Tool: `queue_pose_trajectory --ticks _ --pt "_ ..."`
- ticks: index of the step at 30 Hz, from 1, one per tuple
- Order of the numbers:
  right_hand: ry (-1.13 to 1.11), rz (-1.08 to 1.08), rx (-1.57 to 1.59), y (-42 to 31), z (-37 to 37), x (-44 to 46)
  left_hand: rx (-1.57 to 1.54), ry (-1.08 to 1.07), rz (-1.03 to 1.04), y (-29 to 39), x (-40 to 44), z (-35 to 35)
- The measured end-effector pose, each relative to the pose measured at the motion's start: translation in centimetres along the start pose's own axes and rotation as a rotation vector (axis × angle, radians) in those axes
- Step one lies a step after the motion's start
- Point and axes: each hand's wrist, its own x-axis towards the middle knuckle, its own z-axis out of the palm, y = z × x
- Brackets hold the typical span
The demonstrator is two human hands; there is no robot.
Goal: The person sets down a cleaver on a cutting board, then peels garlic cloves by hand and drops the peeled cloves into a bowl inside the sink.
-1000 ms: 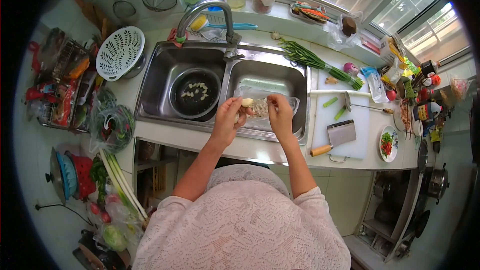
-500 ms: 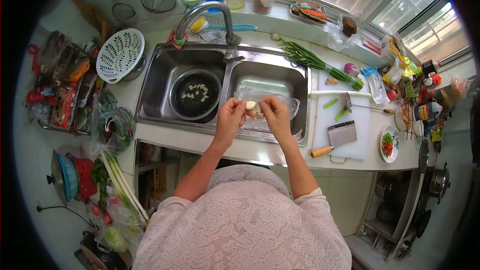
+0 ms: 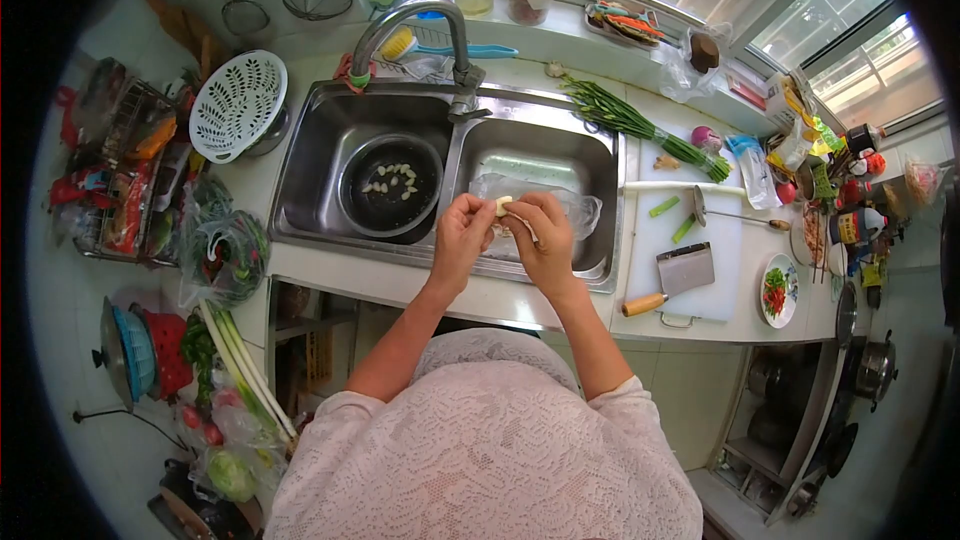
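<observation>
Over the front edge of the right sink basin, my left hand (image 3: 463, 245) pinches a pale garlic clove (image 3: 503, 205) between thumb and fingers. My right hand (image 3: 545, 240) is closed against the clove's other side, its fingertips pressed to it; bits of skin beneath are too small to make out. Below the hands, a crumpled clear plastic bag (image 3: 580, 212) lies in the right basin (image 3: 610, 155). In the left basin (image 3: 310, 140) sits a dark round pan (image 3: 365, 215) holding several peeled garlic cloves (image 3: 392, 178).
A white cutting board (image 3: 728, 285) at right bears a cleaver (image 3: 686, 268) and green stalk pieces. Near it are a ladle (image 3: 700, 202), green stems (image 3: 650, 128) and a plate of chopped peppers (image 3: 790, 290). The faucet (image 3: 458, 40) arches over the sinks; a white colander (image 3: 238, 105) stands left.
My right hand has moved slightly left and turned inward, its fingers now on the clove, where before they held what looks like skin beside it. My left hand stays in place.
</observation>
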Motion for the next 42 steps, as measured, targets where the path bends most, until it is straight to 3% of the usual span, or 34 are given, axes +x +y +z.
queue_pose_trajectory --ticks 8,10,19,29,42 --pt "0.018 -0.059 -0.002 0.3 0.1 -0.2 -0.038 -0.013 -0.004 0.2 0.0 0.2" --pt "0.086 0.059 0.067 -0.1 0.4 -0.2 -0.055 -0.016 -0.006 0.4 0.0 0.3" --pt "0.017 -0.050 0.008 0.5 0.0 -0.2 -0.061 -0.019 -0.040 0.1 0.2 0.1" --pt "0.044 0.006 0.063 0.0 0.0 0.1 -0.075 -0.037 -0.026 0.4 0.2 0.0" --pt "-0.061 0.021 0.024 -0.7 -0.5 0.9 0.219 -0.004 0.064 0.9 0.2 -0.5"
